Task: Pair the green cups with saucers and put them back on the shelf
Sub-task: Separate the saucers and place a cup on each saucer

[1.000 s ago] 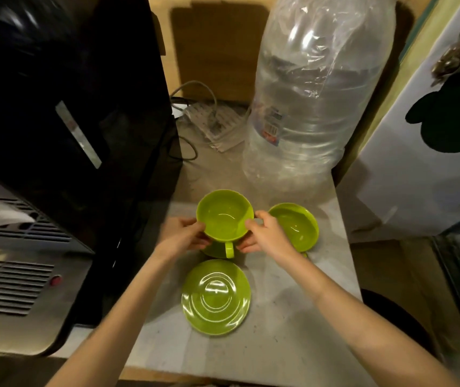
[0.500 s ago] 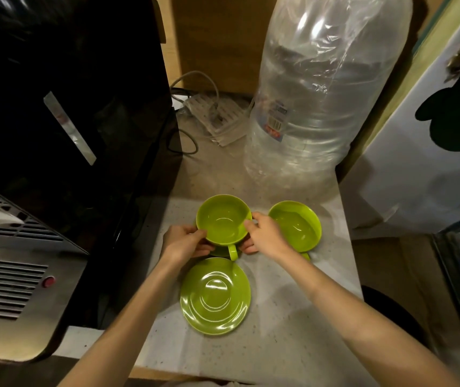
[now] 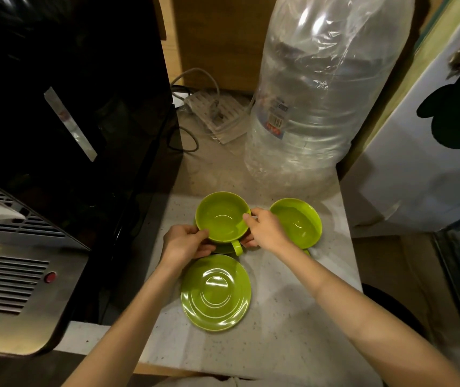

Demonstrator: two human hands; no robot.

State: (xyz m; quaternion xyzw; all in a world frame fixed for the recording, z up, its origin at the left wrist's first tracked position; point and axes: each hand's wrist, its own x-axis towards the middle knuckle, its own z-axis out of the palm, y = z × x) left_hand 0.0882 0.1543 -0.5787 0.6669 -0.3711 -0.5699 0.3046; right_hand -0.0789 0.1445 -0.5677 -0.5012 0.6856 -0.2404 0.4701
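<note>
Centre frame: both hands' fingers (image 3: 251,212) clamped on green cup (image 3: 222,216) over a half-hidden saucer (image 3: 224,249); off-centre landing risks tipping.

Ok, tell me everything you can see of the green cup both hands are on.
The green cup is wide, shallow and glossy, possibly glazed ceramic, upright and empty. Its small loop handle points toward the camera. The left hand grips its near-left side, the right hand its right rim. A sliver of a saucer shows beneath it; whether they touch is unclear. It is behind the empty saucer and left of the second cup.
</note>
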